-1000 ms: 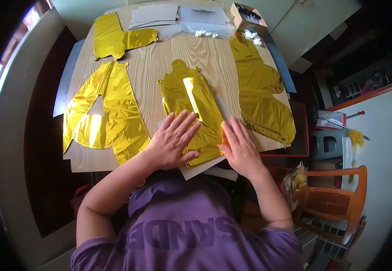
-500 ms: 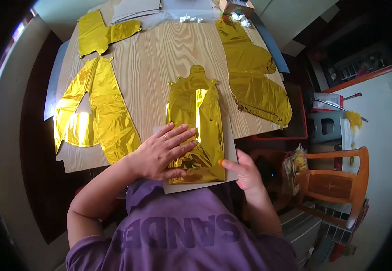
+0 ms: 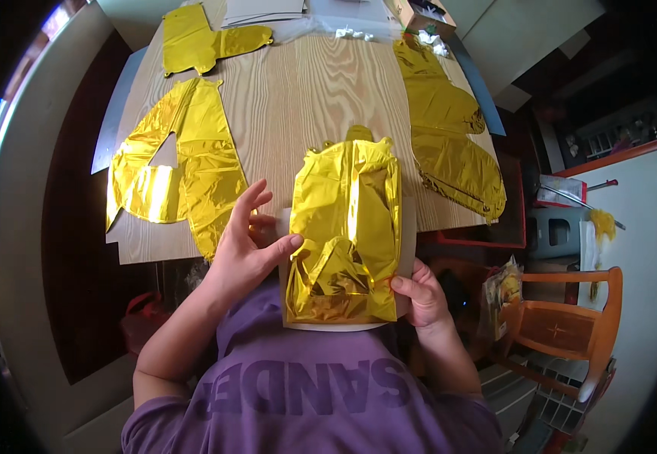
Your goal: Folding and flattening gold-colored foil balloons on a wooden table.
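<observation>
A flat, folded gold foil balloon [image 3: 328, 265] lies on a piece of pale cardboard [image 3: 409, 227], tilted up in front of my chest at the table's near edge. My right hand [image 3: 423, 295] grips the lower right edge of both, thumb on top and fingers underneath. At the left edge is my left hand [image 3: 245, 242], its fingers apart and its thumb tip against the foil. Some of its fingertips are partly hidden near the cardboard. The balloon's lower part is creased, with a folded band along the bottom.
On the wooden table [image 3: 306, 98] lie more flat gold foil balloons: a triangular one [image 3: 207, 151] at left, one [image 3: 188, 41] at far left, one [image 3: 449, 113] at right. Cardboard sheets [image 3: 264, 9] and a box [image 3: 425, 17] are at the back. A wooden chair [image 3: 555, 329] stands at right.
The cardboard and balloon have tilted up off the table edge. My left hand has moved from flat on the foil to its left edge; my right hand keeps its grip. The view has shifted.
</observation>
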Demonstrator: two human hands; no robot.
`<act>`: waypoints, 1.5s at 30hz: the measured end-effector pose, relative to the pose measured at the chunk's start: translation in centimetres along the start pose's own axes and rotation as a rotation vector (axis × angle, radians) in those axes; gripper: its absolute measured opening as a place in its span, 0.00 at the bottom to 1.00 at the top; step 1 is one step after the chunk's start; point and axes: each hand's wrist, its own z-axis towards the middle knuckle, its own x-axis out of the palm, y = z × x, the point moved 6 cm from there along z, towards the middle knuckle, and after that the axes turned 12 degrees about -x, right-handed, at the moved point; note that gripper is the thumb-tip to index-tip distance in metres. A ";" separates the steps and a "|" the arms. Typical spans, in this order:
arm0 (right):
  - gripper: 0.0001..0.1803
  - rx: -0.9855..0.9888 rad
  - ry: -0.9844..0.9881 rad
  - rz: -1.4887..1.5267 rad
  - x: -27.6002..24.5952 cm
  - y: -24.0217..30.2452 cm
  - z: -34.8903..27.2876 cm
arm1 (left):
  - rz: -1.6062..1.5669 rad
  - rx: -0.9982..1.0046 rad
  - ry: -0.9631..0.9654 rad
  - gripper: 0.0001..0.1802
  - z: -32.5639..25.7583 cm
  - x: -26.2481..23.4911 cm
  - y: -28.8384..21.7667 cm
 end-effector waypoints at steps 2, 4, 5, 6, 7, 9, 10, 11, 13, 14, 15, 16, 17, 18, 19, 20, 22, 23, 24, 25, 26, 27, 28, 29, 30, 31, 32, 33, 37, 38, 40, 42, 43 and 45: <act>0.17 -0.018 0.000 0.007 0.0 0.7 -0.1 | 0.054 0.034 -0.022 0.52 0.2 -0.7 0.3; 0.17 -0.034 -0.005 0.032 0.1 1.3 -0.4 | -0.178 -0.004 0.050 0.52 0.3 -0.6 0.7; 0.17 -0.043 -0.016 0.038 -0.3 1.2 -0.4 | -0.287 -0.067 0.117 0.52 0.3 -0.2 0.6; 0.17 -0.055 -0.025 0.044 -0.8 1.0 -0.3 | -0.395 -0.127 0.184 0.53 0.0 0.2 0.0; 0.17 -0.066 -0.034 0.050 -1.0 1.0 -0.2 | -0.503 -0.186 0.251 0.53 -0.1 0.8 -0.3; 0.16 -0.041 -0.064 -0.140 -1.2 0.8 -0.2 | -0.535 -0.191 0.268 0.52 0.4 1.5 -0.8; 0.16 -0.042 -0.066 -0.228 -1.2 0.6 -0.3 | -0.445 -0.167 0.240 0.52 0.9 1.5 -1.2; 0.15 -0.042 -0.068 -0.316 -1.1 0.5 -0.3 | -0.356 -0.142 0.211 0.52 1.3 1.4 -1.5; 0.12 -0.019 -0.095 -0.331 -1.7 0.1 -0.8 | -0.227 -0.180 0.199 0.51 1.6 1.5 -1.7; 0.12 -0.001 -0.099 -0.343 -2.4 0.0 -0.9 | -0.157 -0.177 0.195 0.51 1.8 1.4 -1.4; 0.12 0.017 -0.105 -0.353 -2.5 -0.1 -1.0 | -0.085 -0.174 0.191 0.51 2.0 1.5 -1.0; 0.15 -0.040 -0.078 -0.360 -2.3 0.4 -0.5 | -0.068 -0.134 0.191 0.50 2.2 1.6 -0.7; 0.19 -0.098 -0.051 -0.367 -2.0 1.2 0.4 | -0.050 -0.093 0.191 0.49 2.3 1.8 -0.3; 0.26 -0.129 -0.062 -0.385 -1.5 1.9 1.3 | -0.034 -0.055 0.192 0.48 2.2 2.1 -0.1; 0.28 -0.156 -0.072 -0.403 -1.2 2.2 2.1 | -0.032 -0.048 0.199 0.48 1.9 2.4 -0.4; 0.29 -0.184 -0.082 -0.422 -0.9 2.4 2.8 | -0.030 -0.041 0.206 0.49 1.4 2.7 -1.1; 0.32 -0.191 -0.096 -0.448 -0.6 2.6 3.6 | -0.052 0.012 0.219 0.50 1.0 2.8 -1.5; 0.33 -0.244 -0.079 -0.477 -0.1 3.0 3.8 | -0.075 0.058 0.232 0.50 0.9 2.7 -1.4; 0.34 -0.295 -0.061 -0.503 0.5 3.4 4.0 | -0.098 0.102 0.242 0.51 0.8 2.4 -1.3; 0.35 -0.347 -0.043 -0.530 0.9 3.7 4.1 | -0.012 0.186 0.212 0.50 0.7 2.1 -1.4; 0.37 -0.355 -0.044 -0.519 1.0 3.7 4.2 | 0.074 0.269 0.182 0.49 0.5 1.7 -1.5; 0.39 -0.361 -0.045 -0.510 1.0 3.7 4.2 | 0.159 0.351 0.151 0.49 0.2 1.6 -1.9; 0.41 -0.367 -0.045 -0.500 1.0 3.7 4.2 | 0.185 0.305 0.165 0.46 0.0 1.5 -1.9; 0.43 -0.325 -0.058 -0.527 0.9 3.6 4.0 | 0.213 0.260 0.180 0.43 -0.3 1.4 -2.2; 0.45 -0.285 -0.072 -0.556 0.7 3.7 3.7 | 0.196 0.224 0.207 0.43 -0.3 1.3 -2.2; 0.46 -0.300 -0.058 -0.588 0.7 3.9 3.6 | 0.179 0.187 0.234 0.42 -0.2 1.4 -2.0; 0.47 -0.314 -0.044 -0.620 0.7 4.0 3.5 | 0.166 0.245 0.225 0.40 -0.3 1.3 -2.3; 0.48 -0.386 -0.002 -0.655 0.7 4.2 3.6 | 0.154 0.305 0.217 0.37 -0.4 1.4 -2.7; 0.47 -0.522 0.229 -0.667 1.4 5.0 3.0 | 0.295 0.475 0.248 0.28 -0.5 1.4 -4.4; 0.43 -0.543 0.231 -0.734 1.2 5.2 2.8 | 0.309 0.461 0.257 0.26 -0.5 1.4 -4.6; 0.37 -0.559 0.264 -0.867 1.2 5.9 2.5 | 0.338 0.435 0.273 0.22 -0.6 1.4 -4.8; 0.31 -0.521 0.362 -0.996 2.4 7.1 2.4 | 0.305 0.440 0.265 0.22 -0.8 1.3 -4.6; 0.28 -0.487 0.424 -1.060 3.3 7.6 2.4 | 0.288 0.442 0.263 0.22 -0.9 1.3 -4.5; 0.24 -0.512 0.411 -1.076 4.2 8.0 2.5 | 0.252 0.458 0.245 0.21 -1.2 1.1 -4.5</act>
